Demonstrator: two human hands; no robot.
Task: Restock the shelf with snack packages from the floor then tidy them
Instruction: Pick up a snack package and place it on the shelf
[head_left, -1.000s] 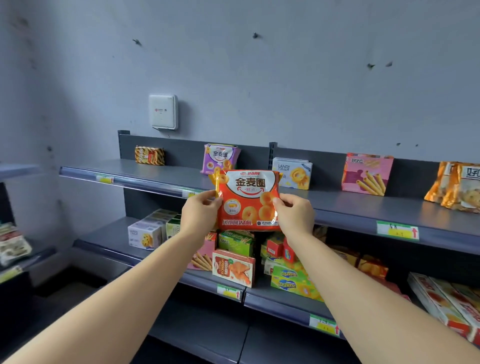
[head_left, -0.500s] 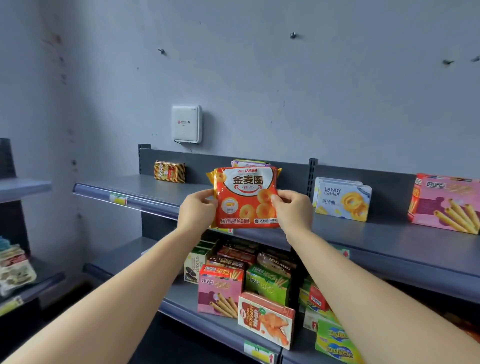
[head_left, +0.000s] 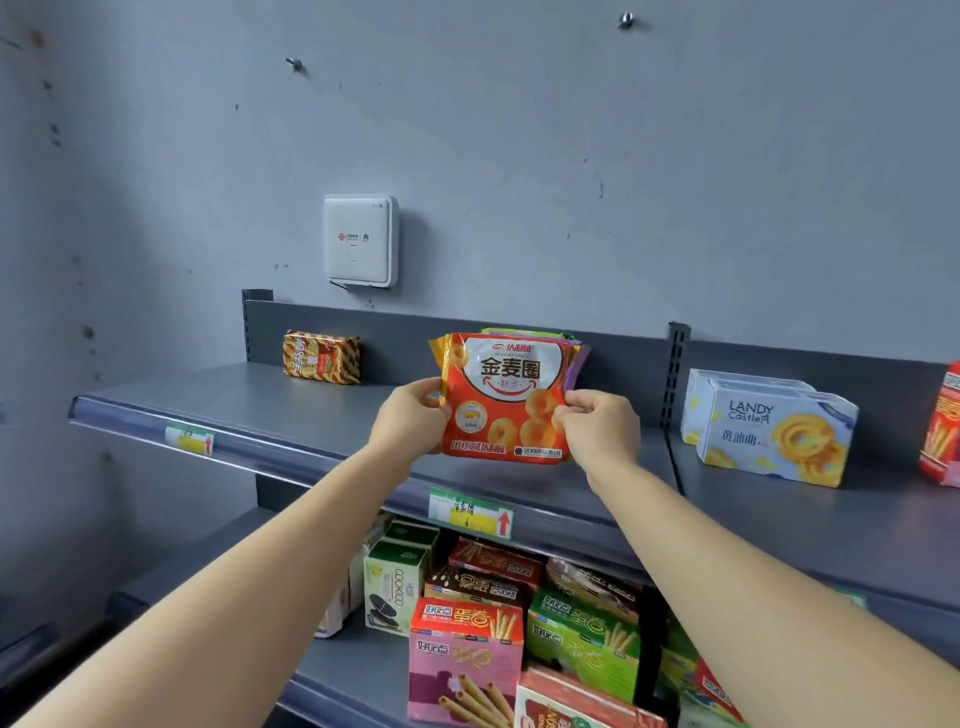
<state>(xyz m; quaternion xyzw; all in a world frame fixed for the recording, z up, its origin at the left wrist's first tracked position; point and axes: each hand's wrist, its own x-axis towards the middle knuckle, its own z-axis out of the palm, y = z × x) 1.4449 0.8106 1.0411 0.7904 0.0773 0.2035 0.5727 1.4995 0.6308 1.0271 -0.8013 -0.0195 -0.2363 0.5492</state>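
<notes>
Left hand (head_left: 410, 421), right hand (head_left: 597, 431): each pinches a side edge of orange snack bag (head_left: 506, 400), upright over middle of top shelf (head_left: 260, 410). Touching shelf or not: can't tell.
Risks:
- shelf flat, smooth painted steel, low grip
- bag glossy film, soft pillow shape; may slide or flop forward on release
- purple pack (head_left: 579, 353) at shelf back; shove too deep, it buckles

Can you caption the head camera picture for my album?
A left hand and right hand hold an orange snack bag upright at the top shelf, before a purple bag.
</notes>
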